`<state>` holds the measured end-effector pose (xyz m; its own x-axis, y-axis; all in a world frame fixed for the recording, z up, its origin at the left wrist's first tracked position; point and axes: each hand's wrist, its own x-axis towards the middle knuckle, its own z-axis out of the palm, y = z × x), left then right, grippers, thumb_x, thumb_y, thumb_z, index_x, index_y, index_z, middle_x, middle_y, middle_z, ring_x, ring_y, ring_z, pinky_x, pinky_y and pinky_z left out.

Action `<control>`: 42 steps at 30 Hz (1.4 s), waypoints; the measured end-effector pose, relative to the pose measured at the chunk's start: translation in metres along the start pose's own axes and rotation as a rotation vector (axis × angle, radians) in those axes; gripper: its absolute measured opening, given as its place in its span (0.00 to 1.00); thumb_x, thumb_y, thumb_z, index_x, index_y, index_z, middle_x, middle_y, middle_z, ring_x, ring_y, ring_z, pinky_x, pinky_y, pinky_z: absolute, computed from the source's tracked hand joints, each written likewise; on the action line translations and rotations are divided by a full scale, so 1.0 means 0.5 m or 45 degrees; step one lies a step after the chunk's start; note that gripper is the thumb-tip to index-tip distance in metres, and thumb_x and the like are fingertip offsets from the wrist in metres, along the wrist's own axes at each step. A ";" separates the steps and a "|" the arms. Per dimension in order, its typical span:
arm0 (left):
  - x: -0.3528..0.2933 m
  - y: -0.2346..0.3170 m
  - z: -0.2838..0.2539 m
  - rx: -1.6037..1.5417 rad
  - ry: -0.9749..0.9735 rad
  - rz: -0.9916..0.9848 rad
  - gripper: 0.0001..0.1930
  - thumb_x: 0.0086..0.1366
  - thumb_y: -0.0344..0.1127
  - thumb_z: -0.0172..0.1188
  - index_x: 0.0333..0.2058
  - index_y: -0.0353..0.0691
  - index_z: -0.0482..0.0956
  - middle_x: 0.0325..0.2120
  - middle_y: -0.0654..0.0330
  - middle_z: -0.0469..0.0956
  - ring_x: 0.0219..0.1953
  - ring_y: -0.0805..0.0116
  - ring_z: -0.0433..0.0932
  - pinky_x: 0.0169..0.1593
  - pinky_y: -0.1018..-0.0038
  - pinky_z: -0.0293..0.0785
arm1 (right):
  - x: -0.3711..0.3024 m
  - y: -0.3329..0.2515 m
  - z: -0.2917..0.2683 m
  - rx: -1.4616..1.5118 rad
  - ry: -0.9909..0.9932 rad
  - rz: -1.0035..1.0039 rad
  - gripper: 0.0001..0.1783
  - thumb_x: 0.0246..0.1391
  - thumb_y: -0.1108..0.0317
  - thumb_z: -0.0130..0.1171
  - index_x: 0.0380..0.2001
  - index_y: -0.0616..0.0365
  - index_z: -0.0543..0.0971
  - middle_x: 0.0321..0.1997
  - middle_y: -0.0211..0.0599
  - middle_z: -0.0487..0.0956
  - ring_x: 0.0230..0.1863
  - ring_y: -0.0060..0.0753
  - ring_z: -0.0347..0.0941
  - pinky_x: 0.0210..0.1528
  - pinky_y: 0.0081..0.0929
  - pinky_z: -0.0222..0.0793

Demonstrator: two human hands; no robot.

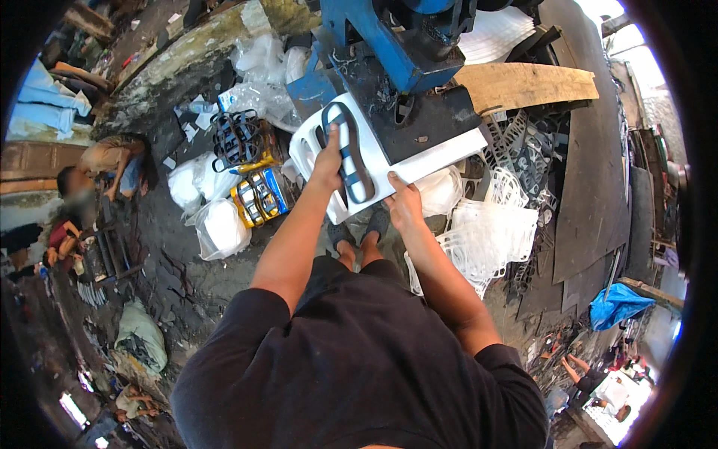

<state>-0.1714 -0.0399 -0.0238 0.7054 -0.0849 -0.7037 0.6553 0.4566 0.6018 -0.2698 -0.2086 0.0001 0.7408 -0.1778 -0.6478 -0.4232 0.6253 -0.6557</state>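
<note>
A sole-shaped cutting die with a dark rim and crossbars lies on a white foam sheet. My left hand is closed on the die's left side, its thumb pointing up along it. With the thumb on top, my right hand pinches the near edge of the sheet. Its other fingers are mostly hidden underneath. Sole-shaped holes show along the sheet's left part. Part of the sheet rests on the black bed of a blue press, which stands just beyond my hands.
More cutting dies stand to the left beside white plastic bags. Cut-out white sheet scraps pile up at right, below a curved wooden board. Dark sheets lean farther right. A person crouches at far left.
</note>
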 end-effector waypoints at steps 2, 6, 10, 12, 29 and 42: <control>-0.011 0.020 -0.035 -0.309 -0.481 -0.015 0.23 0.66 0.57 0.56 0.39 0.39 0.75 0.23 0.63 0.70 0.27 0.68 0.71 0.33 0.70 0.73 | 0.049 -0.001 -0.017 0.081 0.060 -0.050 0.22 0.60 0.65 0.61 0.53 0.63 0.70 0.51 0.37 0.77 0.51 0.34 0.73 0.52 0.36 0.69; -0.052 0.051 -0.051 -0.202 -0.470 0.111 0.26 0.69 0.62 0.48 0.36 0.41 0.74 0.23 0.61 0.72 0.26 0.69 0.73 0.32 0.71 0.72 | 0.015 -0.028 0.006 -0.380 0.409 -0.202 0.24 0.59 0.61 0.63 0.49 0.66 0.66 0.45 0.42 0.73 0.45 0.34 0.71 0.49 0.31 0.67; -0.103 0.075 0.019 0.043 -0.284 0.262 0.43 0.61 0.77 0.41 0.51 0.40 0.74 0.38 0.57 0.78 0.37 0.63 0.79 0.42 0.66 0.80 | -0.031 -0.078 0.091 -0.796 0.266 -1.124 0.29 0.52 0.59 0.70 0.46 0.65 0.66 0.42 0.40 0.67 0.43 0.33 0.66 0.48 0.29 0.66; -0.094 0.064 0.017 0.112 -0.309 0.164 0.44 0.63 0.76 0.39 0.57 0.39 0.71 0.44 0.54 0.78 0.41 0.62 0.80 0.42 0.65 0.80 | -0.055 -0.141 0.200 -0.918 -0.105 -1.141 0.43 0.46 0.57 0.75 0.58 0.66 0.63 0.51 0.48 0.69 0.49 0.35 0.69 0.50 0.28 0.68; -0.020 -0.017 -0.005 0.648 0.323 0.753 0.51 0.52 0.62 0.71 0.58 0.23 0.61 0.47 0.48 0.69 0.48 0.56 0.71 0.53 0.62 0.68 | -0.229 -0.291 0.081 -1.148 0.100 -1.096 0.21 0.55 0.72 0.63 0.52 0.55 0.72 0.43 0.43 0.82 0.39 0.33 0.79 0.41 0.29 0.73; -0.245 -0.183 0.156 1.456 -0.541 1.484 0.51 0.46 0.31 0.73 0.65 0.32 0.50 0.60 0.40 0.61 0.61 0.39 0.64 0.64 0.55 0.63 | -0.152 -0.178 -0.072 -1.171 0.351 -0.667 0.20 0.45 0.82 0.46 0.44 0.56 0.72 0.39 0.64 0.78 0.46 0.65 0.76 0.48 0.49 0.69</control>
<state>-0.2967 -0.1402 0.0368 0.8134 -0.4915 0.3112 -0.5187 -0.3706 0.7705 -0.3072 -0.2784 0.0938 0.8490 -0.4918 -0.1933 -0.4022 -0.3640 -0.8401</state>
